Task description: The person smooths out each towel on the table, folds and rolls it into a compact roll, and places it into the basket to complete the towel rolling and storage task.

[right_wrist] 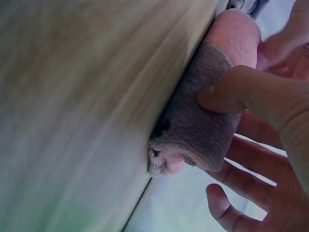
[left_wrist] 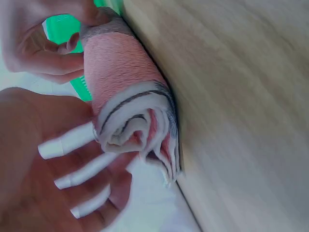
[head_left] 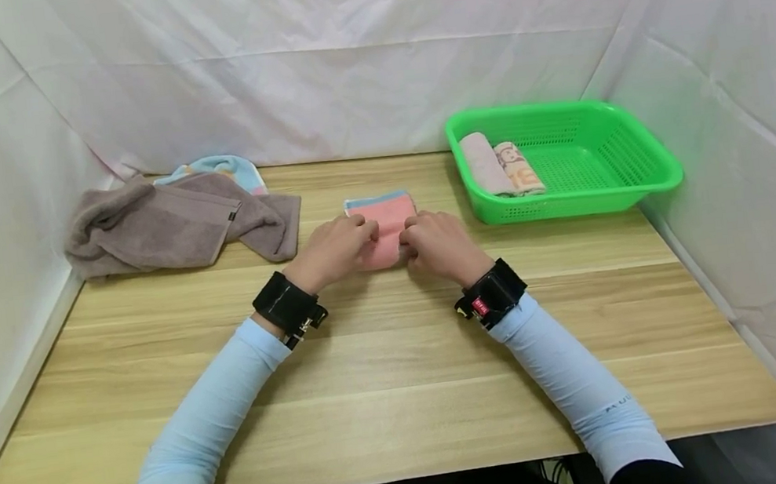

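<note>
A small pink towel (head_left: 387, 230) with a blue-and-white far edge lies at the middle of the table, its near part rolled up. In the left wrist view, the roll's end shows white and pink layers in a spiral. My left hand (head_left: 335, 251) holds the roll's left part, its fingers passing behind it; their tips are partly hidden. At the other end my right hand (head_left: 441, 246) grips the roll. In the right wrist view its thumb presses on a grey section of the towel (right_wrist: 198, 106), with the fingers on the far side.
A green basket (head_left: 569, 207) at the back right holds two rolled towels, one pale (head_left: 485, 165) and one patterned (head_left: 519, 168). At the back left a crumpled grey-brown towel (head_left: 166, 226) lies partly over a light blue towel (head_left: 224, 167). White cloth walls (head_left: 343, 81) border the table (head_left: 391, 407).
</note>
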Motion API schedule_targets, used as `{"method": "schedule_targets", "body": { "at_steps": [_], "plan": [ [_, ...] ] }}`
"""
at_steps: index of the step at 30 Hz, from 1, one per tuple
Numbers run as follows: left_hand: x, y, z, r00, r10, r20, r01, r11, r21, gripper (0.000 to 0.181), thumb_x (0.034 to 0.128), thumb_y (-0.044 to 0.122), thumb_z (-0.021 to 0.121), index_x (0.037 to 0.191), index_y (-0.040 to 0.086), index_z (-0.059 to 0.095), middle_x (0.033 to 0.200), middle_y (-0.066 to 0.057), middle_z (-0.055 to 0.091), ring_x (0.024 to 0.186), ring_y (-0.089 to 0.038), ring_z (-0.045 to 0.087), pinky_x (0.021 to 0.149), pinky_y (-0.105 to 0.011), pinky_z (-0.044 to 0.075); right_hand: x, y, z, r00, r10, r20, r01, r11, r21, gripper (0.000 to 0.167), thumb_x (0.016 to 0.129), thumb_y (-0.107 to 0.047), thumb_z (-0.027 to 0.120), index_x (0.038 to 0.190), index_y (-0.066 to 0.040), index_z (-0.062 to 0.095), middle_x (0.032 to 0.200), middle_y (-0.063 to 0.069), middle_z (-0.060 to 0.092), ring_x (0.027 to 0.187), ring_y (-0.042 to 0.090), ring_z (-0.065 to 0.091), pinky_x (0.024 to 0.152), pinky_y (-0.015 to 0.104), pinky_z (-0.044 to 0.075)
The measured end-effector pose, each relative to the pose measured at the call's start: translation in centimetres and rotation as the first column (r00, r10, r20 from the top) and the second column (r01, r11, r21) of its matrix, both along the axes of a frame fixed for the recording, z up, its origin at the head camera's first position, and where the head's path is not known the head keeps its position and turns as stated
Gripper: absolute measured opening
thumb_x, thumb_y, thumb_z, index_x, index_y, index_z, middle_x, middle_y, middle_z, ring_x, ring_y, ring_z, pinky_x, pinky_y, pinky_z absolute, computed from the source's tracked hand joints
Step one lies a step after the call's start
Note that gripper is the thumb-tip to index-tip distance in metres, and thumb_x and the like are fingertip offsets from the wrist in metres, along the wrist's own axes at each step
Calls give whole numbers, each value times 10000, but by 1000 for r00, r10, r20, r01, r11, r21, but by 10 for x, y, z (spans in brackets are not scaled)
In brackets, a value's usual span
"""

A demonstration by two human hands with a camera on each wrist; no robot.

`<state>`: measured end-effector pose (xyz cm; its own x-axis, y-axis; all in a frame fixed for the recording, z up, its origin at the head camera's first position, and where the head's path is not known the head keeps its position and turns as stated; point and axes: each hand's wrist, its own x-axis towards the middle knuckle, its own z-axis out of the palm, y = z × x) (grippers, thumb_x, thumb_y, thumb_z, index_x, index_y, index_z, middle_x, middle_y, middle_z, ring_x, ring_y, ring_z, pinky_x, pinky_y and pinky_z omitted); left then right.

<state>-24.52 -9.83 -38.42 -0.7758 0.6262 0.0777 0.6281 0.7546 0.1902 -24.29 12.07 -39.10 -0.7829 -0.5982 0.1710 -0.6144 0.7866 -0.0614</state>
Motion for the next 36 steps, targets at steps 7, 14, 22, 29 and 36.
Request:
{"method": "schedule_targets", "body": {
  "at_steps": [7, 14, 22, 29, 36],
  "plan": [
    [4, 3, 2, 997, -34, -68, 28, 996, -89, 378, 851, 428, 832, 1021, 116, 701, 1118, -90, 579, 866, -223, 537, 685, -358, 480, -8, 6, -4, 997, 4, 77, -1, 999, -44, 100, 769, -101, 698, 750, -192, 660, 802, -19, 610, 801, 207, 552, 701, 377, 423],
    [7, 4, 0, 986, -78, -146, 63, 993, -101, 484, 804, 287, 887, 1164, 113, 615, 1011, -82, 614, 925, -268, 611, 722, -414, 535, -13, 9, -6, 983, 8, 181, 9, 996, -93, 116, 865, -182, 681, 761, -189, 631, 784, -18, 592, 744, 173, 540, 649, 314, 412],
    [5, 5, 2, 994, -104, -17, 104, 995, -14, 128, 942, 194, 738, 1018, 103, 692, 806, -7, 589, 714, -159, 490, 640, -318, 415, -16, 12, -7, 936, 14, 352, 37, 990, -136, 239, 926, -232, 593, 706, -174, 520, 670, -21, 501, 636, 158, 499, 624, 313, 402],
    [2, 3, -1, 985, -111, 131, 107, 994, 35, 149, 1049, 128, 565, 1101, 74, 694, 869, -35, 603, 779, -175, 520, 731, -335, 463, -10, 18, 8, 956, 1, 294, 40, 990, -133, 209, 877, -244, 676, 1067, -157, 677, 985, 19, 662, 879, 200, 630, 778, 397, 528],
    [-1, -1, -2, 962, -63, 264, 30, 992, 125, 223, 1096, 163, 465, 1256, 71, 591, 984, -71, 631, 840, -188, 549, 812, -358, 487, -4, 15, 17, 984, 50, 172, -42, 998, -50, 278, 780, -216, 836, 1034, -157, 739, 964, -1, 655, 838, 188, 599, 716, 373, 506]
  ]
}}
